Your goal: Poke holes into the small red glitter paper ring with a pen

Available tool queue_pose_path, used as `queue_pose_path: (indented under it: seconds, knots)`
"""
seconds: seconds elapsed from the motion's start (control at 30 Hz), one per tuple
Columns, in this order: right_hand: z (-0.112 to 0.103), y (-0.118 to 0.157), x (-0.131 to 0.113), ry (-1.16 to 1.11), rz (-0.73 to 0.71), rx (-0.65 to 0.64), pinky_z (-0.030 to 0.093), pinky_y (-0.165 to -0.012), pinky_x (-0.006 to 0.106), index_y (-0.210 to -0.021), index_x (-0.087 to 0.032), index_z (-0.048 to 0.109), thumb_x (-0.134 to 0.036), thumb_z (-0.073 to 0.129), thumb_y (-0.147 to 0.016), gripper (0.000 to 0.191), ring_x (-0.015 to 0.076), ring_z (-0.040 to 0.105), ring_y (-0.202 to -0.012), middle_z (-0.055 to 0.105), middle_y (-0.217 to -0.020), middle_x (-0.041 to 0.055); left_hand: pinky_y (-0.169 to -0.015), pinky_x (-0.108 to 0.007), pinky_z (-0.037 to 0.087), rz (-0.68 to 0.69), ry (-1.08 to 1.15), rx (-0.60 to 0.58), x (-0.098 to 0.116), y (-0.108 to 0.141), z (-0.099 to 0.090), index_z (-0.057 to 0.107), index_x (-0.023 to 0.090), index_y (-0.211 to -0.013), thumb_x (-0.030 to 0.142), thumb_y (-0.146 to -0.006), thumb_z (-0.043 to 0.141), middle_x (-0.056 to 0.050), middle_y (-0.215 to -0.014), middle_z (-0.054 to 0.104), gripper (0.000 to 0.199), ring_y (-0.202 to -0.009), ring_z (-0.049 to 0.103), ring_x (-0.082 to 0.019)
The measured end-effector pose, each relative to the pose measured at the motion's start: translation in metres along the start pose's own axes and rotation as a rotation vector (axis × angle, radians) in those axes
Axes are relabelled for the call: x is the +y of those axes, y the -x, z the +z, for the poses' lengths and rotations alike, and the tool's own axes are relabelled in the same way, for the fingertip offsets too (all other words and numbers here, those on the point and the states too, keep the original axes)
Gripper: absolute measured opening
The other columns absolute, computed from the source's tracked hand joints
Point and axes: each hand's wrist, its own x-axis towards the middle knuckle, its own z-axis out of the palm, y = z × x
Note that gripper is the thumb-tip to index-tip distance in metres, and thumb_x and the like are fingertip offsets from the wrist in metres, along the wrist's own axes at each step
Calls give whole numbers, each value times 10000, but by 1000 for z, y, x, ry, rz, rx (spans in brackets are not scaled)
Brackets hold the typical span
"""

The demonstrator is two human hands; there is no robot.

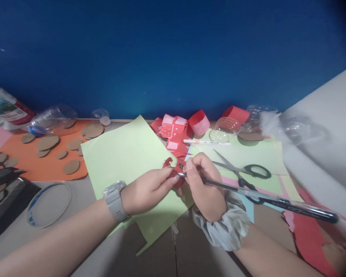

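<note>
In the middle of the head view my right hand [206,188] is closed around a black-and-clear pen [265,197], whose long barrel points off to the lower right. Its metal tip meets a small red paper piece [179,165] with dark markings and a curled end. My left hand [148,190] pinches that piece from the left, its fingertips close to the pen tip and partly hiding the paper. Under both hands lies a light green paper sheet [118,150]. Scissors [236,167] with black handles rest just right of my right hand, blades apart.
Red paper cutouts [175,132] and a white marker [204,142] lie behind my hands, before a blue wall [173,54]. Cardboard discs [48,142] lie on orange paper [40,169] at left, near a plastic bottle [56,117] and a tape ring [31,206].
</note>
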Motion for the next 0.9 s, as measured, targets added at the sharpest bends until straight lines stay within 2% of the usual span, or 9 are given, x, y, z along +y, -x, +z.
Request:
queue_pose_path:
  seconds: [0.9]
  knots:
    - [0,1,-1,-56,26,-6,357,-365,160,-702,-209,431,-310,470,-918,241,48,424,-376,388,-488,-98,-793,-232,441,-8,9,12,1,0,0,585,153,-869,292,-992,311,-25,-862,655,331,-815,607,-127]
